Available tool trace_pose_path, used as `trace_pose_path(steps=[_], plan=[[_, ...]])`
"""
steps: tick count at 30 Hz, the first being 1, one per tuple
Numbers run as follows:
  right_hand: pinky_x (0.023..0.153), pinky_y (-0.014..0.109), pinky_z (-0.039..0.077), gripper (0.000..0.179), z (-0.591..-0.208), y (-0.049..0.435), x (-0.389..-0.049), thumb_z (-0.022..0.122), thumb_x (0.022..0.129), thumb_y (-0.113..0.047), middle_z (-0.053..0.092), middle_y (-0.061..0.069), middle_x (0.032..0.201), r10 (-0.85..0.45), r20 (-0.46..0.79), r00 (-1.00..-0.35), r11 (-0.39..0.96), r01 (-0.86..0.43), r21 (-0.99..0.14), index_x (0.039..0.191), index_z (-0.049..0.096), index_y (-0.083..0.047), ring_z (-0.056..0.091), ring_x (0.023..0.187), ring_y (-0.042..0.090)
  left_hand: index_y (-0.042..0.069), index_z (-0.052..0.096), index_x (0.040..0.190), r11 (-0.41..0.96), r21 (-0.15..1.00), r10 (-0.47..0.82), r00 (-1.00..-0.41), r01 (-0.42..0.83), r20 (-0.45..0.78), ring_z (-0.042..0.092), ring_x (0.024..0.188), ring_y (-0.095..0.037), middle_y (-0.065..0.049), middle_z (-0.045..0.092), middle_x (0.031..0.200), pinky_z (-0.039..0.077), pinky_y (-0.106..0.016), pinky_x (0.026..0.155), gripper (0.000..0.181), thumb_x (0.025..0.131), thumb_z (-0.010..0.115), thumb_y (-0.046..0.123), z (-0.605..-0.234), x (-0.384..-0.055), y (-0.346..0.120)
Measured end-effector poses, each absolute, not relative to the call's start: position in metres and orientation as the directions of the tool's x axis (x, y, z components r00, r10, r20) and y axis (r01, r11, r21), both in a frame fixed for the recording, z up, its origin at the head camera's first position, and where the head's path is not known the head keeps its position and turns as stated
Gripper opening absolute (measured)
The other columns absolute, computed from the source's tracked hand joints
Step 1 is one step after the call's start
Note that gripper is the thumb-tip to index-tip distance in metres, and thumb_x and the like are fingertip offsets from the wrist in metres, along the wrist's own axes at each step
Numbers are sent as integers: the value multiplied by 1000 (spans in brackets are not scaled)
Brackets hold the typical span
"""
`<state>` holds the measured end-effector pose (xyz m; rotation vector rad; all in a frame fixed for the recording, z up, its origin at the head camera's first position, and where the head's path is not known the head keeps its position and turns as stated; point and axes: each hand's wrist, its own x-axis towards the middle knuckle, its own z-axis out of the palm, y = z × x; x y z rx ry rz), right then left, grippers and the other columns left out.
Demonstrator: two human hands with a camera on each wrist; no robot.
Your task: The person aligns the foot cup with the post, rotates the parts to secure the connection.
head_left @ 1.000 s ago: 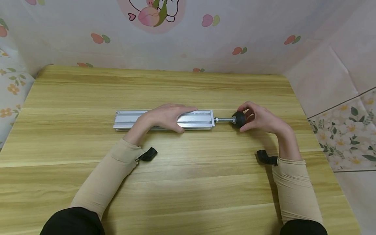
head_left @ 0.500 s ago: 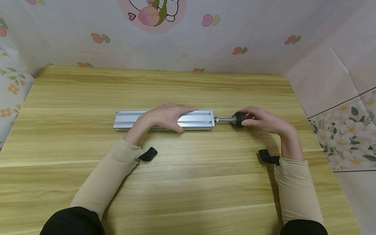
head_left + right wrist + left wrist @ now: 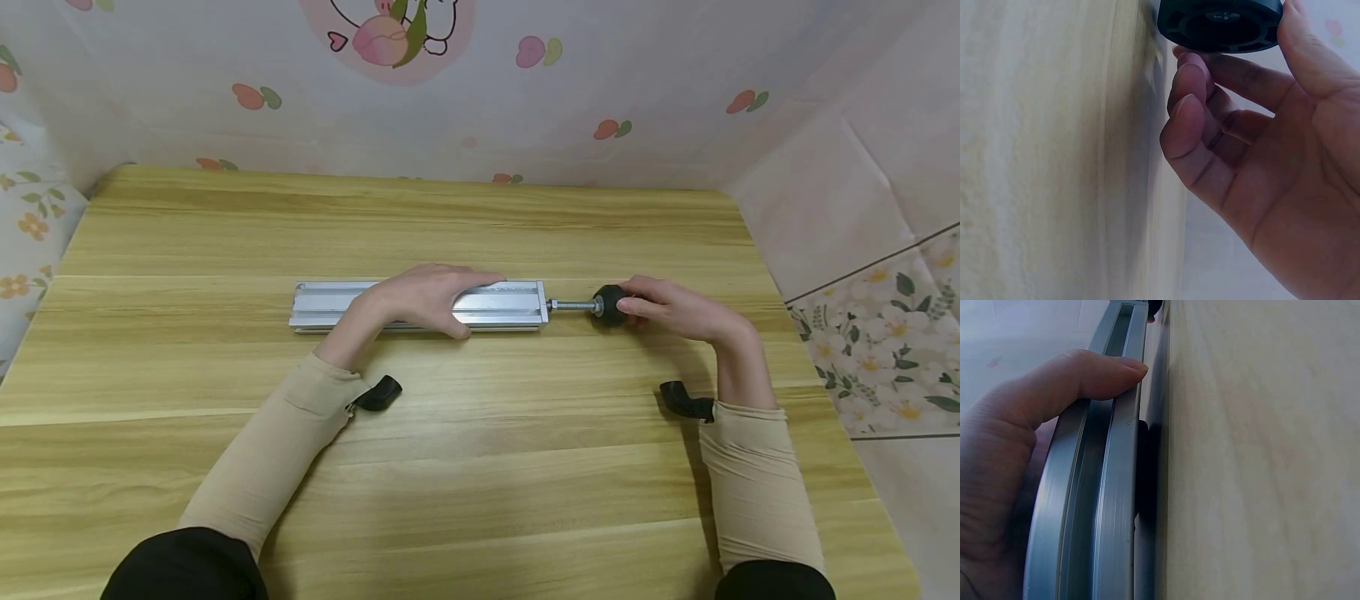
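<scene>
A silver aluminium profile [image 3: 506, 307] with grooves lies lengthwise on the table. My left hand [image 3: 420, 298] grips it from above. In the left wrist view, the thumb [image 3: 1100, 376] bends across the profile's grooved side [image 3: 1119, 462]. From the end plate [image 3: 543, 303] at its right end, a threaded rod [image 3: 573, 306] with a nut sticks out. That rod carries a round black levelling foot [image 3: 606, 305]. My right hand [image 3: 678, 310] pinches the foot's rim between thumb and fingers. The right wrist view shows the foot's hollow underside [image 3: 1222, 28]; the other fingers curl loosely below it.
The wood-grain table [image 3: 480, 467] extends around the profile. A patterned sheet [image 3: 465, 92] hangs behind the table's far edge, and floral cloth [image 3: 900, 333] is at the right. Black wrist-worn pieces [image 3: 380, 393] stick out from both sleeves.
My right hand has shifted slightly to the right, and its spread fingers have closed and turned around the black foot's rim. My left hand and the profile have stayed in place.
</scene>
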<state>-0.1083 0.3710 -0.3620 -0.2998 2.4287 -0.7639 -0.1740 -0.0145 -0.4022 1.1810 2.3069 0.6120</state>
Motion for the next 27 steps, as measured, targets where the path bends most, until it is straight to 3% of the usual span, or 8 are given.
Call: trace_pose_path(steps=[6, 9, 13, 18, 27], plan=[[85, 30, 51, 30, -362, 371, -109, 47, 109, -32, 65, 11, 103, -365, -457, -811, 812, -38, -582, 114, 61, -6, 62, 95, 21, 29, 32, 163, 528, 577, 832, -516, 623, -205, 44, 149, -22, -2, 47, 161, 38, -48, 121, 93, 78, 71, 30, -402, -174, -15], [87, 28, 51, 38, -361, 371, -108, 50, 108, -31, 66, 12, 115, -371, -445, -815, 804, -43, -593, 137, 58, -9, 63, 100, 20, 29, 32, 163, 530, 581, 830, -517, 618, -207, 46, 147, -22, -2, 47, 160, 40, -48, 119, 94, 77, 71, 30, -401, -173, -15], [89, 23, 50, 63, -362, 369, -108, 68, 99, -22, 56, 11, 138, -366, -416, -833, 772, -21, -635, 156, 42, -14, 59, 110, 21, 29, 32, 163, 530, 577, 831, -516, 622, -207, 46, 147, -22, -2, 48, 160, 40, -48, 119, 94, 78, 71, 30, -400, -173, -15], [90, 24, 54, 77, -365, 362, -111, 85, 82, -10, 49, 14, 144, -356, -373, -857, 727, -4, -686, 147, 43, -6, 59, 111, 25, 29, 32, 163, 532, 569, 831, -517, 627, -208, 45, 148, -22, -1, 47, 161, 40, -48, 120, 94, 78, 71, 31, -400, -173, -15], [86, 24, 56, 79, -367, 357, -113, 89, 75, -4, 49, 18, 141, -387, -327, -862, 721, -62, -690, 141, 45, -1, 59, 107, 21, 29, 32, 163, 528, 570, 833, -514, 630, -203, 44, 150, -23, -2, 46, 161, 39, -49, 120, 94, 78, 72, 32, -400, -173, -15]])
